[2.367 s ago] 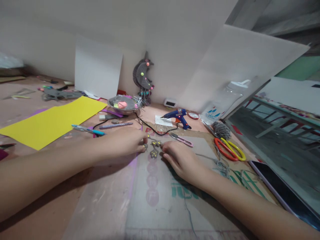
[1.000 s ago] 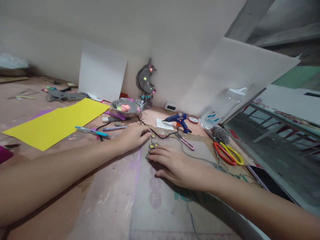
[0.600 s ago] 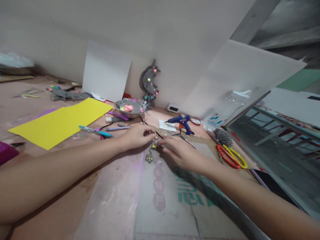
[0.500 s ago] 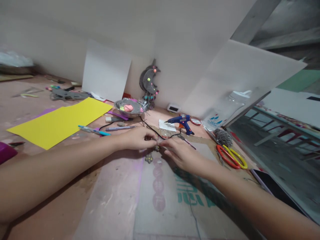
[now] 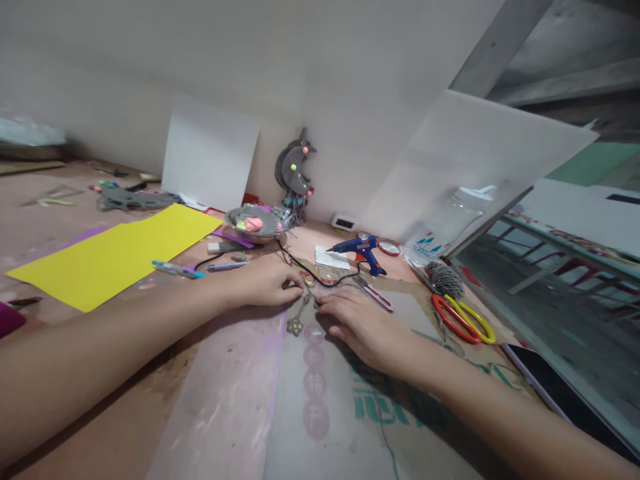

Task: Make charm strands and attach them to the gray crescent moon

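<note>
A small grey flower-shaped charm (image 5: 295, 326) with yellow dots lies on the clear plastic sheet (image 5: 240, 407). From its top a thin grey cord (image 5: 306, 301) runs up between my hands. My left hand (image 5: 267, 283) is curled, with thumb and forefinger pinched at the cord's left side; the exact contact is too small to make out. Across from it my right hand (image 5: 357, 323) rests palm down, fingers stretched out and thumb apart. Its fingertips touch or nearly touch a small grey piece by the cord. A little yellow-marked piece (image 5: 309, 282) lies just beyond the fingertips.
Behind my hands stand a blue glue gun (image 5: 357, 250) and a metal bowl (image 5: 255, 227) of clay. A pink cutter (image 5: 375, 295), scissors (image 5: 463, 320), grey yarn (image 5: 445, 279) and a phone (image 5: 565, 393) lie right. Yellow paper (image 5: 115, 257) and pens (image 5: 177, 269) are left.
My hands have drawn slightly apart, so the cord and the small pieces between them show more. The charm sits slightly lower in view. The whole view has shifted a little.
</note>
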### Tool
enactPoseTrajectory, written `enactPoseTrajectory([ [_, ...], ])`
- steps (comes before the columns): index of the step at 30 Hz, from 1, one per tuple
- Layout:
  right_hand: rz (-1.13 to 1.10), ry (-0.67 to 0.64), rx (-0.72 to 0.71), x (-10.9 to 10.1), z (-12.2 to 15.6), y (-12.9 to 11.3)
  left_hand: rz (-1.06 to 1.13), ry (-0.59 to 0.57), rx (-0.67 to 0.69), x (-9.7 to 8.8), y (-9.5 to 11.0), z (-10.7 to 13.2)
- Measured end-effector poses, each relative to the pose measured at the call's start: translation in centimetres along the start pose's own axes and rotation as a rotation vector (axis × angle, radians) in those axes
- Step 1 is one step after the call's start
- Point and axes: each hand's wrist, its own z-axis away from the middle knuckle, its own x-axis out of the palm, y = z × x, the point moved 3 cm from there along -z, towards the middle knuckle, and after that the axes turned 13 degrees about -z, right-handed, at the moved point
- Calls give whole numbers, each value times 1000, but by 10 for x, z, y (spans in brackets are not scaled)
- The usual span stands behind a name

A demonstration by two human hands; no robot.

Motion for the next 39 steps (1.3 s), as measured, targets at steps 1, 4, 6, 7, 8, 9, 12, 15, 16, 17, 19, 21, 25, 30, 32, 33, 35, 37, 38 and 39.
enactPoseTrajectory([
  [1, 11, 6, -1, 0, 1, 0, -24, -6, 21, 1, -1, -1],
  [4, 51, 22, 0, -1, 1, -3, -68, 22, -49, 2, -5, -2],
  [6, 63, 28, -8, -2, -1, -6, -87, 54, -150, 2, -7, -1],
  [7, 62, 20, -21, -1, -3, -7, -90, 69, -192, 2, -8, -1],
  [8, 59, 6, -43, -1, -6, -9, -91, 85, -221, 3, -8, -1],
  [9, 59, -10, -66, 0, -9, -10, -90, 97, -232, 3, -8, 0],
  [12, 90, -43, -111, 3, -20, -12, -89, 121, -218, 5, -7, 0],
  [15, 138, -46, -130, 5, -32, -11, -80, 125, -203, 7, -7, 1],
  [16, 153, -45, -135, 5, -36, -10, -69, 126, -210, 8, -8, 1],
  [17, 168, -38, -137, 6, -40, -8, -54, 125, -222, 8, -9, 1],
  [19, 196, -19, -138, 7, -48, -2, -21, 126, -254, 8, -12, 0],
  [21, 210, 9, -130, 7, -53, 6, 16, 133, -286, 6, -16, -1],
  [25, 117, 105, -73, -2, -52, 18, 262, 187, -325, -3, -11, -4],
  [30, -284, 364, 140, -20, -22, 20, 762, 181, -279, 1, 28, -1],
  [32, -433, 428, 181, -20, -7, 19, 854, 139, -297, 8, 44, 3],
  [33, -482, 445, 181, -18, -1, 18, 863, 114, -321, 11, 49, 4],
  [35, -533, 469, 163, -12, 7, 15, 846, 86, -359, 16, 54, 7],
  [37, -550, 484, 138, -6, 10, 12, 820, 78, -361, 19, 55, 8],
  [38, -551, 496, 132, -2, 11, 11, 811, 73, -348, 20, 54, 8],
  [39, -549, 513, 132, 1, 10, 11, 804, 67, -332, 21, 54, 8],
])
